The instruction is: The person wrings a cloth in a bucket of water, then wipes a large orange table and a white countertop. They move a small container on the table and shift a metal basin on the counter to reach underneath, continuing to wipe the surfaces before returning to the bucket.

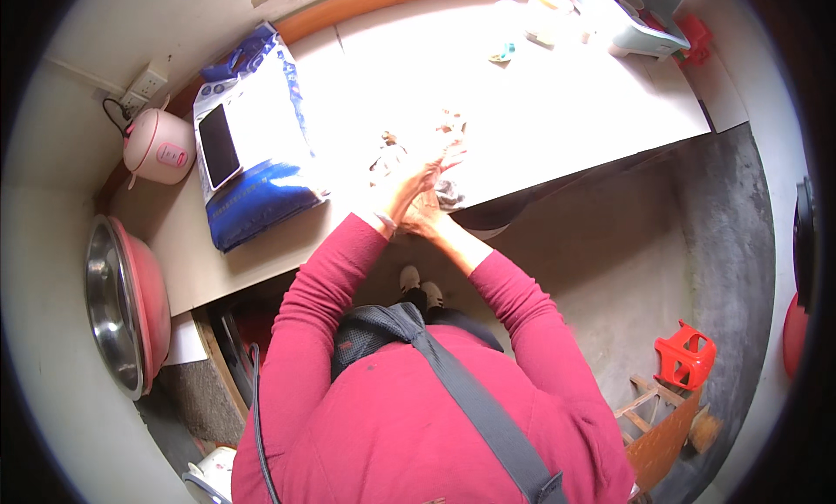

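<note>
Both my hands meet over the near edge of the white table (pixel 383 68), wrists crossing close together. My left hand (pixel 427 175) is uppermost, its fingers stretched toward the tabletop and partly apart; no object shows in it. Under and against it is my right hand (pixel 422 215), its fingers mostly hidden by the left. Beside the hands, at the table edge, lies a crumpled greyish thing (pixel 449 195) whose kind I cannot make out. Small brown and dark scraps (pixel 388 139) lie just beyond the hands, washed out by glare.
A blue-and-white bag (pixel 261 209) with a phone (pixel 219 145) on top lies at left, next to a pink rice cooker (pixel 160 147). A lidded jar (pixel 549 16) and a grey-green box (pixel 649 38) stand at far right. Basins (pixel 148 304) lean left; a red stool (pixel 686 356) is right.
</note>
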`<state>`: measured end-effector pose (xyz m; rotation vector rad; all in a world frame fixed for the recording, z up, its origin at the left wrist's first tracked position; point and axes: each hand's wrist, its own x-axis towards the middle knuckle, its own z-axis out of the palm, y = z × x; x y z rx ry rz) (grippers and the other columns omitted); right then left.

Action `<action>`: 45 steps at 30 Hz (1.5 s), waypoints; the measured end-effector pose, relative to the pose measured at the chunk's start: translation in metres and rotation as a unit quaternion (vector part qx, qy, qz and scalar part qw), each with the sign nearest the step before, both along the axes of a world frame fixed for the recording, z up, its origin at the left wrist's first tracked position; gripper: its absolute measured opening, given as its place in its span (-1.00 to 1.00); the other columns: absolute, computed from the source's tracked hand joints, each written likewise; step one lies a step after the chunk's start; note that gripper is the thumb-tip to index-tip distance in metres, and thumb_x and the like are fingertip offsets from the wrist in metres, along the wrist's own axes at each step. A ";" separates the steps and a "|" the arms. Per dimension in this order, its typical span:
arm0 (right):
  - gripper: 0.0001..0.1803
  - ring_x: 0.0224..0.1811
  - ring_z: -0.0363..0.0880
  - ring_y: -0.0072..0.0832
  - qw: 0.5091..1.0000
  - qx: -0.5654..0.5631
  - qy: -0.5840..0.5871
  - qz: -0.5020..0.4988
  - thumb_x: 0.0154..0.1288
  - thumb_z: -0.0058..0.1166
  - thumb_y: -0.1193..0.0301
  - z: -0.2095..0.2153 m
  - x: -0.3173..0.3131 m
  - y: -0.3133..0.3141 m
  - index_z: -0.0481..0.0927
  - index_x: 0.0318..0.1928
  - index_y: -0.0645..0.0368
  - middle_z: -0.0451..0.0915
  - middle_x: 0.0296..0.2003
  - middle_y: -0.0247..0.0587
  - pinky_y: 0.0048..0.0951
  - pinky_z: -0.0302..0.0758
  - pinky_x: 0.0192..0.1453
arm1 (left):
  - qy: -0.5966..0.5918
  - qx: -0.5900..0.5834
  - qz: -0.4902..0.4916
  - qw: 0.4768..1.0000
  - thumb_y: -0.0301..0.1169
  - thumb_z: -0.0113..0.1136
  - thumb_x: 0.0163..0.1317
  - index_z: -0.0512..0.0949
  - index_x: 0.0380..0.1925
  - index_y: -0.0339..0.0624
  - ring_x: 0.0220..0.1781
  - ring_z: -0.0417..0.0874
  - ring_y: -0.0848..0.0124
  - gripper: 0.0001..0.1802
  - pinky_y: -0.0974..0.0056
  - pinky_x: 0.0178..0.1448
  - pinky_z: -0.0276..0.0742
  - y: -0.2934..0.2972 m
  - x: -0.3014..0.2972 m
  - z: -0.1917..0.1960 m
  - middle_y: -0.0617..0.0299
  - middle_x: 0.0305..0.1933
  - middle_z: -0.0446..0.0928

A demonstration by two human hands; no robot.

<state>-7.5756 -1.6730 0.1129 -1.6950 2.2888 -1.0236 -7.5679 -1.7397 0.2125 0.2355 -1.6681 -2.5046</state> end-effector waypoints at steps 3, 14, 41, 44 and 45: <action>-0.36 0.21 0.18 0.03 1.000 0.003 -0.004 -0.009 0.19 -0.10 0.11 -0.004 0.001 0.004 0.21 0.19 0.24 0.21 0.13 0.20 0.07 0.09 0.27 | -0.013 0.001 -0.052 0.999 -0.29 0.07 0.28 0.32 0.08 -0.32 0.00 0.54 0.24 -0.55 0.13 0.15 0.50 0.005 -0.025 -0.016 0.01 0.00 0.44; -0.55 0.02 0.37 -0.06 0.972 0.068 0.041 -0.220 0.11 -0.02 0.34 0.057 -0.026 0.020 0.39 0.01 0.30 0.42 -0.09 0.12 -0.15 0.33 0.05 | 0.010 0.061 0.015 0.998 -0.23 -0.08 0.36 0.30 0.07 -0.28 -0.03 0.53 0.27 -0.59 0.09 0.17 0.47 -0.010 -0.057 -0.028 0.04 -0.03 0.44; -0.70 -0.13 0.46 -0.01 0.884 0.028 0.150 -0.441 -0.02 0.02 0.28 0.022 -0.145 0.011 0.57 -0.31 0.22 0.53 -0.21 0.04 -0.02 0.32 -0.02 | -0.119 0.071 0.107 0.985 -0.19 -0.03 0.37 0.41 -0.34 -0.21 -0.16 0.60 0.23 -0.71 0.25 -0.01 0.53 -0.111 -0.006 0.023 0.00 -0.23 0.52; -0.63 -0.12 0.43 -0.06 0.812 0.099 0.111 -0.564 0.03 0.02 0.33 0.032 -0.149 0.112 0.50 -0.10 0.17 0.52 -0.16 0.00 -0.04 0.33 -0.04 | -0.131 0.076 0.094 0.984 -0.21 -0.03 0.36 0.41 -0.36 -0.26 -0.20 0.60 0.23 -0.70 0.26 -0.06 0.58 -0.094 -0.014 0.013 0.00 -0.27 0.50; -0.64 -0.08 0.39 -0.08 0.787 0.087 0.208 -0.574 0.04 0.02 0.35 0.032 -0.152 0.146 0.52 -0.10 0.16 0.50 -0.13 -0.04 -0.07 0.34 -0.03 | -0.135 0.076 0.096 0.983 -0.21 -0.04 0.36 0.41 -0.36 -0.27 -0.23 0.60 0.25 -0.69 0.28 -0.10 0.59 -0.088 -0.017 0.010 0.00 -0.29 0.50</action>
